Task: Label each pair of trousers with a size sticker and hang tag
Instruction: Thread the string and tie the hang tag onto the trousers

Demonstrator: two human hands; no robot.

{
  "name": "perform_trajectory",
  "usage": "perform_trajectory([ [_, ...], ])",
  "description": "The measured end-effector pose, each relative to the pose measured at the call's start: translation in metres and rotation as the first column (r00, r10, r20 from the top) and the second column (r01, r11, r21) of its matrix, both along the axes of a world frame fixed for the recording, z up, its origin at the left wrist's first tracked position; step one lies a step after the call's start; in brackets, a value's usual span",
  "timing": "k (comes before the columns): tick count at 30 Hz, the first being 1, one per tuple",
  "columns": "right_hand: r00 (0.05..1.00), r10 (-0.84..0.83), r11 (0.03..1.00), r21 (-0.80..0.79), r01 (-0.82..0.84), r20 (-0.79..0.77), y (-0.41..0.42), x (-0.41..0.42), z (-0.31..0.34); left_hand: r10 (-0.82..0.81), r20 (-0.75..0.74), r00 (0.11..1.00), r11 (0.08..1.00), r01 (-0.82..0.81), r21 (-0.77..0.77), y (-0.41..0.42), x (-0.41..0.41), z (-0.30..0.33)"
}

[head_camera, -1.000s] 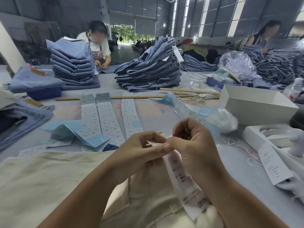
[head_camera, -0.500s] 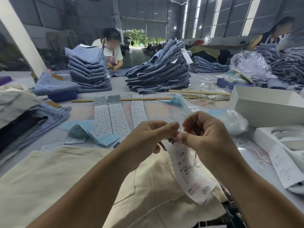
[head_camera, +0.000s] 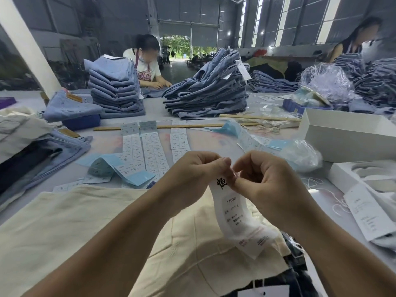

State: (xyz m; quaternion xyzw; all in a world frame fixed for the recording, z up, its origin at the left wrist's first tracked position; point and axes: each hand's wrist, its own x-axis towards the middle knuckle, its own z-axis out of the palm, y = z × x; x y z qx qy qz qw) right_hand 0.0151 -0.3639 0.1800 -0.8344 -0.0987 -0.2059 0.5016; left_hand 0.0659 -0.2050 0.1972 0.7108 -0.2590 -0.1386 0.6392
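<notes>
Fingertips of our left hand [head_camera: 192, 176] and right hand [head_camera: 265, 179] pinched the hang tag [head_camera: 240, 217] top above cream trousers [head_camera: 85, 221] at the counter's [head_camera: 214, 144] near edge.

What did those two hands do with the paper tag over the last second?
Both the left hand and right hand rose slightly off the cream trousers, lifting the white hang tag so its print faces the camera. Both still pinch its top end. The sticker strips on the table stayed put.
</notes>
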Motion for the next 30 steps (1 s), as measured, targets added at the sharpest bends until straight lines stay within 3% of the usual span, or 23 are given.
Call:
perform_trajectory([
  [6, 0.999, 0.000, 1.000, 0.013, 0.000, 0.050, -0.001, -0.008, 0.010, 0.013, 0.056, 0.998, 1.000, -0.015, 0.027, 0.000, 0.003, 0.006],
  [13, 0.996, -0.069, 0.995, 0.075, 0.065, 0.055, -0.006, -0.010, 0.013, 0.005, -0.123, 0.992, 0.998, -0.012, -0.059, 0.005, 0.010, 0.001],
  [16, 0.996, -0.084, 0.996, 0.025, 0.084, -0.009, -0.006, -0.008, 0.011, -0.083, -0.214, 0.973, 0.982, 0.043, -0.184, 0.006, 0.011, -0.002],
  [20, 0.989, -0.010, 0.999, 0.035, 0.015, -0.146, -0.005, -0.005, 0.010, -0.080, -0.217, 0.973, 0.978, 0.034, -0.207, 0.009, 0.014, -0.007],
  [26, 0.982, -0.021, 0.994, 0.102, 0.040, -0.188, 0.001, -0.002, 0.010, 0.005, -0.170, 0.985, 0.999, -0.011, -0.034, 0.022, 0.020, -0.015],
  [30, 0.979, -0.069, 0.992, 0.087, 0.086, -0.190, 0.006, -0.001, 0.010, -0.062, -0.133, 0.989, 0.983, 0.084, 0.162, 0.037, 0.025, -0.022],
])
